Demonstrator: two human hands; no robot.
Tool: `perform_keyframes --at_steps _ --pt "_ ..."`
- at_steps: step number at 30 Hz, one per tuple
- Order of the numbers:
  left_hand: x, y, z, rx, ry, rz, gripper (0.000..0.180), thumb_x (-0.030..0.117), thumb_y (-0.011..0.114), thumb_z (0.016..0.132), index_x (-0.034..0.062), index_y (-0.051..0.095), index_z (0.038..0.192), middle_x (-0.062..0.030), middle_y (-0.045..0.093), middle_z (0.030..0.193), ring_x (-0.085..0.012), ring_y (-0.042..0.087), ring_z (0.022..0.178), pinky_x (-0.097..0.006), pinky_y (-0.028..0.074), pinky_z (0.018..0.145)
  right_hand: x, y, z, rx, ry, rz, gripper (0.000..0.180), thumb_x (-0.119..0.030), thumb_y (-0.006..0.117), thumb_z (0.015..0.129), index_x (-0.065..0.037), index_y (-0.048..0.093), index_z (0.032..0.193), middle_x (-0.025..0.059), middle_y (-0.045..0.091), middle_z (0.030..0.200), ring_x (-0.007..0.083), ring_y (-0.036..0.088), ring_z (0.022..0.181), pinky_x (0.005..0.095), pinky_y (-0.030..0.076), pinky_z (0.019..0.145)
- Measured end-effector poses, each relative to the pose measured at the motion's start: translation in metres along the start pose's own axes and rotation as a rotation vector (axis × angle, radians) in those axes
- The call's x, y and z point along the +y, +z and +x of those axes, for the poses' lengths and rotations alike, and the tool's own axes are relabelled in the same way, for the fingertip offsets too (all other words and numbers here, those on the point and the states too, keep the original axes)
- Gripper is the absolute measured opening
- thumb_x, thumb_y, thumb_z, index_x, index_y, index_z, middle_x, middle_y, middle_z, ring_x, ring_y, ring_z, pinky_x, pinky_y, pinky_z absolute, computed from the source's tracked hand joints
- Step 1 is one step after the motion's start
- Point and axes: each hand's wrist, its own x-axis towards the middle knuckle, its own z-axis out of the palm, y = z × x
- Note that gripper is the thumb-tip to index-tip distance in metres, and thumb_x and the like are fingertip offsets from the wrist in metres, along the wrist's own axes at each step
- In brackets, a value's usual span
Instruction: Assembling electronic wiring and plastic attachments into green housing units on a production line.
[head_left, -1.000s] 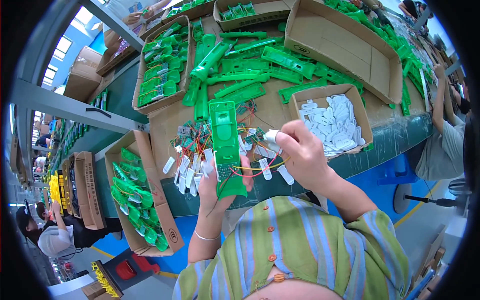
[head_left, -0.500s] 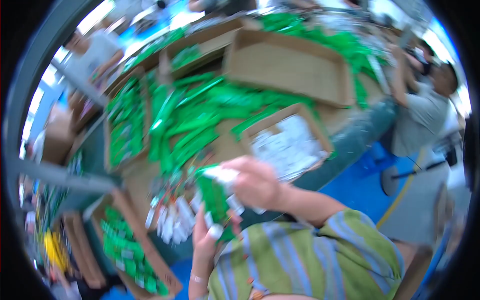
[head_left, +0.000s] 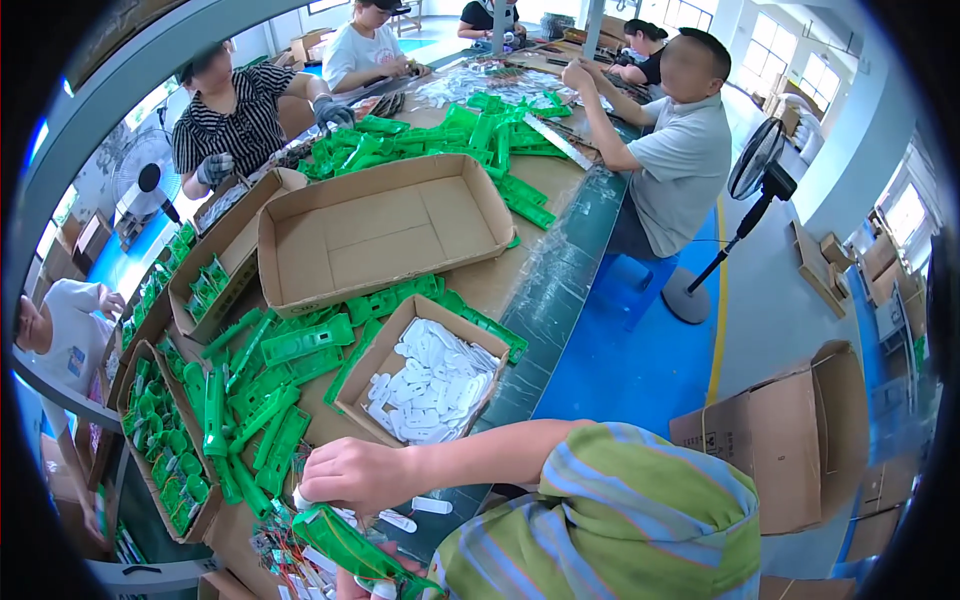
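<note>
Right hand: my right hand (head_left: 352, 473) comes in from the striped sleeve and curls its fingers over the top end of the long green moulded plastic housing (head_left: 352, 545), pinching it.
Left hand: only the fingertips of my left hand (head_left: 375, 583) show at the bottom edge, tucked under the same housing; I cannot tell how tightly they close.
Housing: it lies tilted across the lower edge of the view, just above my lap, at the near end of the brown worktable (head_left: 520, 270); glossy, ribbed, narrow.
Wires: a tangle of thin red and yellow wires with small boards (head_left: 285, 555) sits just left of the housing, touching it.
Small box: the small open cardboard box (head_left: 372, 362) just beyond my right hand is heaped with flat white plastic tabs (head_left: 432, 385), smooth and rounded.
Loose parts: more long green plastic shells (head_left: 262, 400) lie scattered on the table left of that box.
Side tray: the shallow cardboard tray (head_left: 205, 515) at my left holds rows of small green plastic pieces (head_left: 160, 440).
Large box: the big cardboard box (head_left: 385, 235) farther along shows bare, matte, creased walls and floor.
Far end: a pile of green plastic parts (head_left: 440, 140) covers the table among the other seated people.
</note>
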Motion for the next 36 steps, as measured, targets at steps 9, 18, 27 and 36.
perform_keyframes --at_steps 9,18,27,36 --pt "-0.025 -0.023 0.018 0.029 -0.109 -0.288 0.051 -0.001 0.055 0.072 -0.0036 0.038 0.120 -0.0196 0.058 0.098 -0.0255 0.061 0.074 -0.036 0.053 0.065 -0.011 -0.004 -0.022 -0.168 0.880 0.884 0.038 -0.006 0.060 0.081 -0.001 0.045 0.116 0.0105 0.062 0.089 0.0111 0.058 0.083 0.0261 0.048 0.073" --pt "-0.013 -0.071 -0.024 0.456 0.157 -0.074 0.043 0.001 0.055 0.073 -0.0035 0.046 0.115 -0.0147 0.057 0.099 -0.0224 0.061 0.077 -0.036 0.053 0.069 0.032 0.041 0.003 -0.430 0.636 0.441 0.026 -0.003 0.061 0.075 -0.005 0.058 0.102 0.0081 0.060 0.090 0.0170 0.059 0.083 0.0286 0.049 0.070" --pt "-0.034 -0.313 -0.198 1.484 0.193 0.699 0.047 0.004 0.045 0.086 -0.0016 0.031 0.130 -0.0119 0.053 0.109 -0.0180 0.054 0.092 -0.028 0.044 0.075 0.155 0.066 0.011 -0.910 0.272 -0.698 0.011 -0.004 0.056 0.069 -0.005 0.058 0.080 0.0125 0.058 0.081 0.0292 0.060 0.081 0.0398 0.049 0.067" --pt "0.036 -0.154 -0.089 1.261 0.469 1.647 0.054 0.028 0.059 0.082 -0.0004 0.040 0.124 -0.0170 0.043 0.120 -0.0331 0.039 0.114 -0.042 0.031 0.095 0.077 0.005 0.046 -0.647 0.398 -0.127 0.025 -0.011 0.059 0.072 -0.002 0.058 0.095 0.0120 0.058 0.083 0.0293 0.056 0.079 0.0357 0.045 0.072"
